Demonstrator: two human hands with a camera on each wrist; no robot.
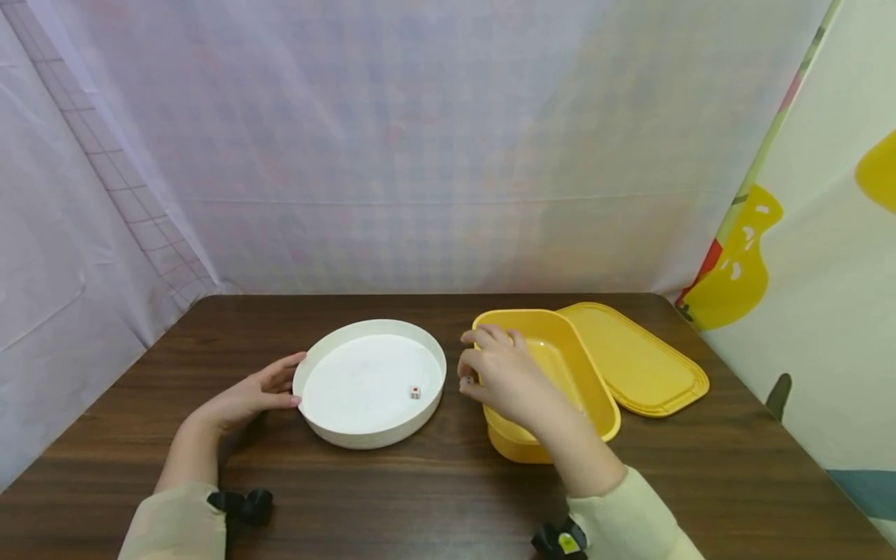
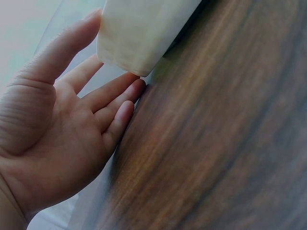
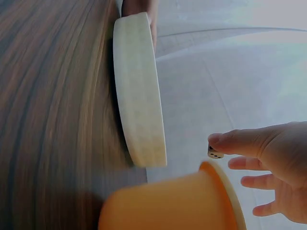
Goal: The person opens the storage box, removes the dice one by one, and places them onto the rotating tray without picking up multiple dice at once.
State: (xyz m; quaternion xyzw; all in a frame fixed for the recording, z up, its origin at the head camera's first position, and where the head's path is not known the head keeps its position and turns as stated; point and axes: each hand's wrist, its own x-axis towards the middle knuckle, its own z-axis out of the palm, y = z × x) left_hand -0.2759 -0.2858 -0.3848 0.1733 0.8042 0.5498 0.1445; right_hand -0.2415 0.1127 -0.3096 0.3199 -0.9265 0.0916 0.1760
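Observation:
Between thumb and fingertip, my right hand (image 1: 509, 376) pinches a white die (image 3: 215, 153) with dark dots. The hand is raised over the left rim of a yellow box (image 1: 602, 404), whose near part is partly hidden by the forearm. To the left lies a round white tray (image 1: 364, 432) with a low wall. Another die (image 1: 415, 393), red spot upward, rests inside it toward the right. At the tray's left side, my left hand (image 1: 245, 398) touches the wall with thumb and fingers loosely extended. The left wrist view shows that palm (image 2: 62, 139) bare.
A flat yellow lid (image 1: 640, 362) lies right of the box, close against it. Everything stands on a dark wooden table (image 1: 392, 505). Pale curtains (image 1: 420, 155) hang behind the table's far edge and at both sides.

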